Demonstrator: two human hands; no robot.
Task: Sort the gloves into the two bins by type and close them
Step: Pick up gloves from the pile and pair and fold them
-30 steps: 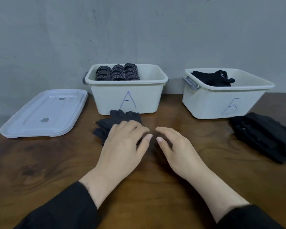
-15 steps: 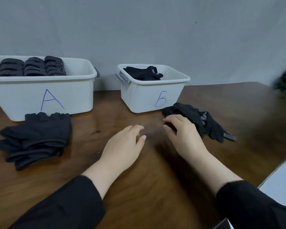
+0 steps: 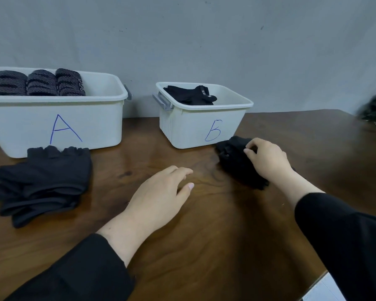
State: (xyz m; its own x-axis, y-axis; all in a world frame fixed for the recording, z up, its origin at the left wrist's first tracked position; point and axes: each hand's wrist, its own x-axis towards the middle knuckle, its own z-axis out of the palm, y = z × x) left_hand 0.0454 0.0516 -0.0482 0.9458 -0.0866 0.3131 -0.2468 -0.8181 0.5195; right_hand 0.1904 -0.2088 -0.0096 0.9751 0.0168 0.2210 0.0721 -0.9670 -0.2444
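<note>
On the dark wooden table (image 3: 215, 246) in front of me, my right hand (image 3: 267, 159) rests on top of a small heap of black gloves (image 3: 234, 164) lying just beside the front right corner of the white bin marked B (image 3: 195, 127); my fingers (image 3: 251, 146) are curled down into the fabric, pinching the top of the heap. My left hand (image 3: 159, 196) lies flat on the bare wood between the two piles, palm down, fingers relaxed and loosely spread, touching no glove. To my left, a second stack of dark fingerless gloves (image 3: 41, 181) sits against the front of the white bin marked A (image 3: 59, 124), its upper edge touching the bin's wall. Inside bin A, three rolled grey-and-black patterned gloves (image 3: 39, 83) stand side by side along the left part (the far left of this bin is cut off by the edge of view). Bin B holds a plain black glove (image 3: 191, 96) with small white lettering, lying near its back left, and a grey handle (image 3: 163, 103) juts from its left side. Both bins stand open against the grey wall (image 3: 204, 40). Black sleeves (image 3: 345, 235) cover both my forearms.
</note>
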